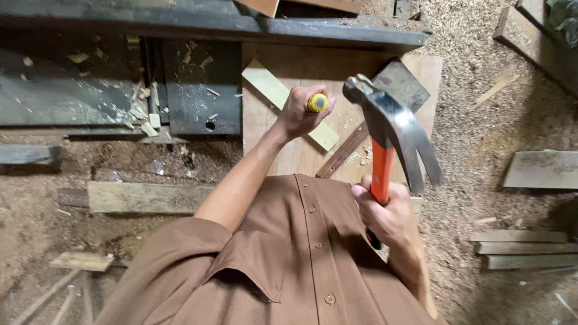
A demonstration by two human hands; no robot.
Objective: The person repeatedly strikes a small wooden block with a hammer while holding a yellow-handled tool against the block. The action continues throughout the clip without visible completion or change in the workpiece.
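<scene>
My right hand (390, 215) grips the orange handle of a steel claw hammer (391, 126), raised with its head up over a plywood board (301, 150). My left hand (301, 111) is closed around a yellow-handled tool (317, 102), likely a chisel, held upright over the board; its tip is hidden by the hand. A pale wood strip (271, 90) lies diagonally on the board under that hand. A dark strip (343, 153) and a dark square piece (402, 81) lie beside it. My brown shirt fills the lower middle.
A dark metal machine bed (120, 90) with wood chips spans the upper left. A plank (144, 197) lies on the sawdust floor at left. Stacked boards (524, 247) and a flat board (542, 170) lie at right. Sawdust covers the ground.
</scene>
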